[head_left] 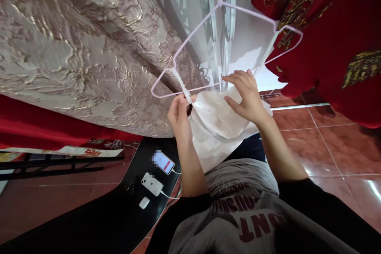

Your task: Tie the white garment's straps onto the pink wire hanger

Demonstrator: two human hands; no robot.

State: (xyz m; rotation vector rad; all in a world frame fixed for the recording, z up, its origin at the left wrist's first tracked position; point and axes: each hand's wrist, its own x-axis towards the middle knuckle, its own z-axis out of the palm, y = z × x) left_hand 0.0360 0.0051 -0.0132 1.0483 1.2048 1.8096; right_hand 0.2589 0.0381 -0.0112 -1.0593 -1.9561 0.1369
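Observation:
A pale pink hanger (194,31) hangs in front of me, with a white strappy garment (214,127) below it. The garment's thin straps loop over the hanger's notched left and right shoulders. My left hand (180,116) is closed, pinching the left strap near where it joins the cloth. Over the garment's upper right edge, my right hand (245,95) has its fingers stretched out and apart. Its fingertips are close to the hanger's bottom bar. The lower cloth drapes down against my lap.
Beige floral brocade (89,55) hangs at the left, and red cloth with gold sequins (333,47) at the right. On a black bench (119,214) lie a lit phone (165,162), a white phone (151,184) and a white earbud case (144,203), with charging cables.

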